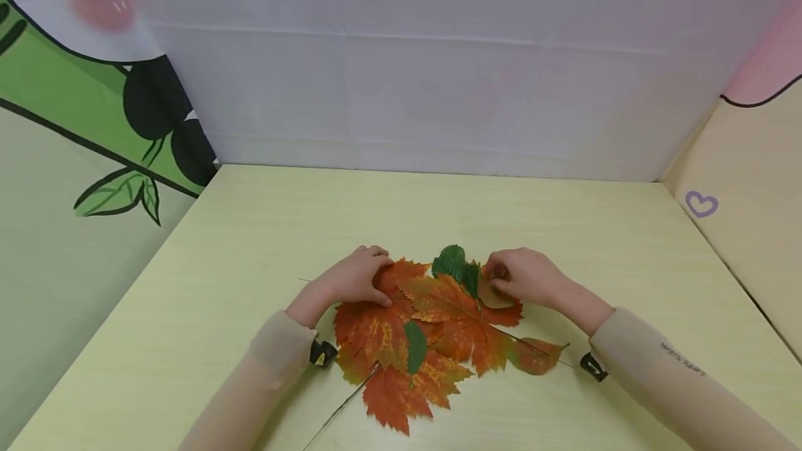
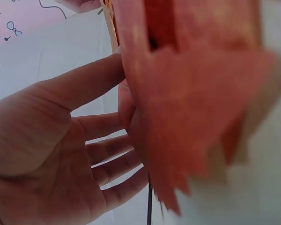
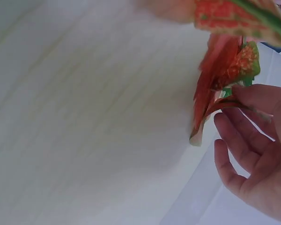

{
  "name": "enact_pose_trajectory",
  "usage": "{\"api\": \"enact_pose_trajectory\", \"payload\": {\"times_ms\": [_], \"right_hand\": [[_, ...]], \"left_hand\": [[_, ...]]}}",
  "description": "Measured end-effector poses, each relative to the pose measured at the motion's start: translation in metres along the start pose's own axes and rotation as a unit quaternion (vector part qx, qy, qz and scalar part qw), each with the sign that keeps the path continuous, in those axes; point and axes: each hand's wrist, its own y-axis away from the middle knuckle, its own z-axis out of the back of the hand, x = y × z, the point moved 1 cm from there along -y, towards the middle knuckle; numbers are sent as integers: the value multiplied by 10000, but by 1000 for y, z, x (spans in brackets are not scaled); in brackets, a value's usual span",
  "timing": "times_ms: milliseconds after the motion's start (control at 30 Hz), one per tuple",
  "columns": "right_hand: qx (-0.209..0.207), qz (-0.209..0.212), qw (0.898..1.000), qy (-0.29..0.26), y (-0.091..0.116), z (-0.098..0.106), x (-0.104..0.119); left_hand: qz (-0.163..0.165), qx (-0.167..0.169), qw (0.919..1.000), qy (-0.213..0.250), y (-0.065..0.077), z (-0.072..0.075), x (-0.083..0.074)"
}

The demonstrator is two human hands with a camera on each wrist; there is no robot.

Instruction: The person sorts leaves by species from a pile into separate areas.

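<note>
One thin dark stem [image 1: 341, 406] slants out toward the viewer, below the left hand, from a pile of orange leaves [image 1: 379, 333] — the pile lies between the two hands. On it, below and right of the left thumb, sits a small green leaf [image 1: 416, 346]; below the right hand, a brownish leaf [image 1: 535, 357] pokes out sideways. The left hand [image 1: 356, 277] is at the pile's left edge, thumb and fingers well parted and only softly bent, tips touching the leaves. The right hand [image 1: 526, 275] pinches a curled leaf [image 3: 225, 102] between thumb and fingers, the others loosely bent. Just left of it are toothed green leaves [image 1: 449, 261]. Beyond both hands the pale table [image 1: 282, 228] meets a whitish backdrop [image 1: 438, 103]; a purple heart [image 1: 701, 214] marks the side panel [image 1: 745, 256], up and right of the right hand.
</note>
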Motion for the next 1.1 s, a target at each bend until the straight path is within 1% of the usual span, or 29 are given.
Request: {"api": "enact_pose_trajectory", "payload": {"times_ms": [133,233,367,467,500,633,833,1000,1100], "right_hand": [[-159,-55,9998,125,2,7,-3],[-493,75,9982,332,3,15,-5],[-959,277,9916,819,5,26,-12],[-1160,199,9868,1110,6,33,-19],[-1195,126,9863,1129,6,35,-21],[-1265,-256,9864,1022,8,44,-34],[-1467,-715,9844,656,12,52,-55],[-1696,-985,9794,483,16,56,-73],[-2013,-1065,9730,386,18,57,-84]], "left_hand": [[43,-35,9999,132,2,-1,-1],[26,-102,9998,169,3,0,-2],[4,-142,9997,173,4,1,-2],[-1,-151,9997,193,5,0,-1],[-5,-165,9997,197,5,0,-1],[-33,-193,9996,193,5,0,0],[2,-154,9996,217,4,0,0],[19,-130,9995,278,3,-1,0],[-13,-127,9996,270,2,-1,0]]}}
